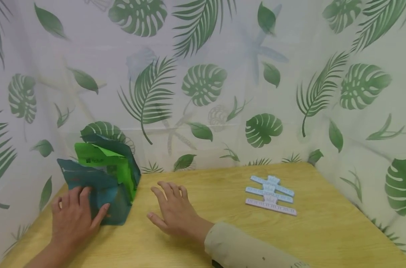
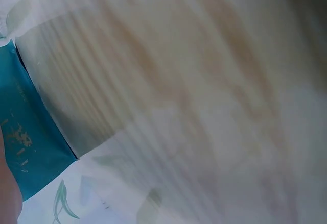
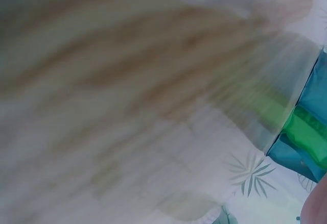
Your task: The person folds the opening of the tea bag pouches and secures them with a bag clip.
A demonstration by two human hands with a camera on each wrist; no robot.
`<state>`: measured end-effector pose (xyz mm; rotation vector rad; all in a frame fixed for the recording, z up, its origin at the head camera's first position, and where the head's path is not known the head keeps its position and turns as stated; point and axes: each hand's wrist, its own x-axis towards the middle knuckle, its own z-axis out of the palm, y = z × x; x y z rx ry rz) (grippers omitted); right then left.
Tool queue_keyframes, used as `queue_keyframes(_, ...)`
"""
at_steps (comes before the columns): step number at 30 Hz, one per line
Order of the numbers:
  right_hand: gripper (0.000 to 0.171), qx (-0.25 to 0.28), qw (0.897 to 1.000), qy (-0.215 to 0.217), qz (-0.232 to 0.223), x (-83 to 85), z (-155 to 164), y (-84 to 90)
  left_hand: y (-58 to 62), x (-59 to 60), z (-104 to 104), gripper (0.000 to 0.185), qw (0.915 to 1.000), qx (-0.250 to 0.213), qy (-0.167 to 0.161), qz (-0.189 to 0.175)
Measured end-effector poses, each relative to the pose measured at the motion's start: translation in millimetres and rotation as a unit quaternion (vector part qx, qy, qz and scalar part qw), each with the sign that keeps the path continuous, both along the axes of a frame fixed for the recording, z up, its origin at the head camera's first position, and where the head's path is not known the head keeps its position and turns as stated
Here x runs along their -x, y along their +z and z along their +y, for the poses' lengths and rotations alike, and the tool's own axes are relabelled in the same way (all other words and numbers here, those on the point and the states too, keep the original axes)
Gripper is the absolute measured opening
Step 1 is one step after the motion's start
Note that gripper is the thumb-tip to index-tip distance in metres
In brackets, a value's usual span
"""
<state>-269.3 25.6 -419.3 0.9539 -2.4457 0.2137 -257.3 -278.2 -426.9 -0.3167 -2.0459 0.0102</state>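
At the table's left, several pouches stand upright in a row. A teal pouch [image 1: 112, 203] is in front, a bright green pouch [image 1: 126, 167] is behind it, and another teal pouch [image 1: 129, 149] is at the back. My left hand [image 1: 72, 216] touches the front teal pouch's face, thumb spread away from the bent fingers. Apart from the pouches, on their right, my right hand [image 1: 174, 214] hovers over the table with relaxed, spread fingers and nothing in it. The left wrist view catches part of a teal pouch [image 2: 33, 127]; the right wrist view catches the green pouch [image 3: 306, 134].
Long-bar bag clips [image 1: 270, 197], two pale blue and one pinkish, lie in a row on the wooden table [image 1: 223, 238], toward its right side. A leaf-printed curtain [image 1: 203, 111] stands behind the table and along both sides.
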Motion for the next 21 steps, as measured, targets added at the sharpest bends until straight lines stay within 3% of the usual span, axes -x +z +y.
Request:
queue_keyframes(3, 0.064, -0.009, 1.000, 0.000, -0.002, -0.5, -4, 2.0, 0.0, 0.6, -2, 0.086, 0.9996, -0.003, 0.016, -0.021)
queue_keyframes(10, 0.065, -0.029, 1.000, 0.010, -0.006, -4.5, -16, 1.3, -3.7, -0.7, -3, 0.089, 0.9993, -0.014, 0.022, -0.025)
queue_keyframes(17, 0.072, -0.036, 0.998, 0.035, -0.030, -8.0, -29, 3.8, -1.2, -4.7, -5, 0.104, 0.9925, -0.073, 0.052, -0.083)
queue_keyframes(21, 0.074, -0.052, 0.998, 0.035, -0.020, -10.1, -34, 4.1, -1.5, -4.0, -8, 0.107, 0.9900, -0.088, 0.071, -0.084)
